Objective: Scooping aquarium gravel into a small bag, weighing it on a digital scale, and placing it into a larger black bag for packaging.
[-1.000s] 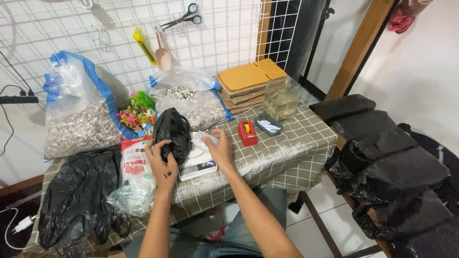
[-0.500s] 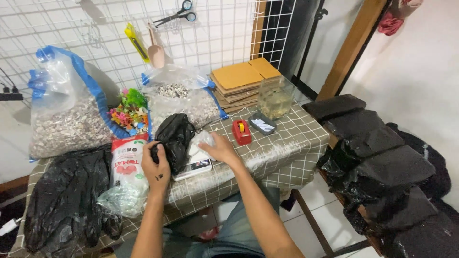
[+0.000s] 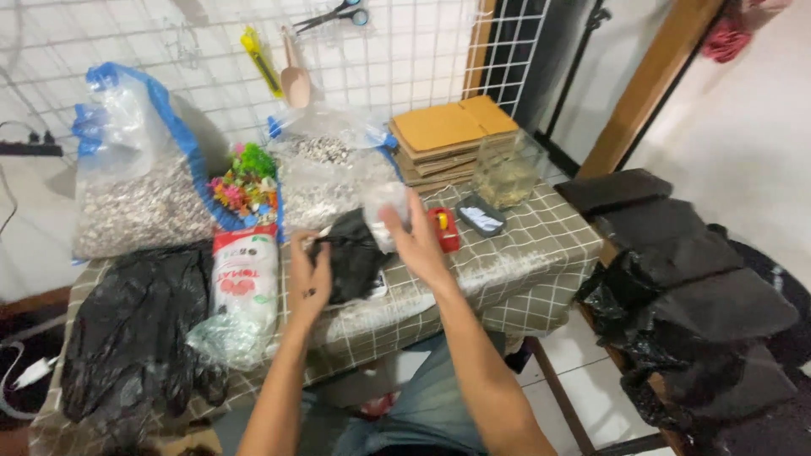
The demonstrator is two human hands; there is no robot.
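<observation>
Near the worktop's (image 3: 524,279) front edge, the left hand (image 3: 309,279) gripped a crumpled black bag (image 3: 353,253), its long axis running front to back. The right hand's (image 3: 418,241) grip closed on a small clear bag (image 3: 384,207), contents unclear. Toward the back edge, two big clear bags (image 3: 139,203) held pale gravel-like bits; a glass tank (image 3: 507,173) held yellowish water.

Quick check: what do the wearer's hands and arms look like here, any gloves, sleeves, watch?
Both arms are bare to the frame edge: no sleeves show. The left hand and right hand wear no gloves; no watch or ring is visible, though motion blur hides fine detail. Blue-grey legwear shows below.
</observation>
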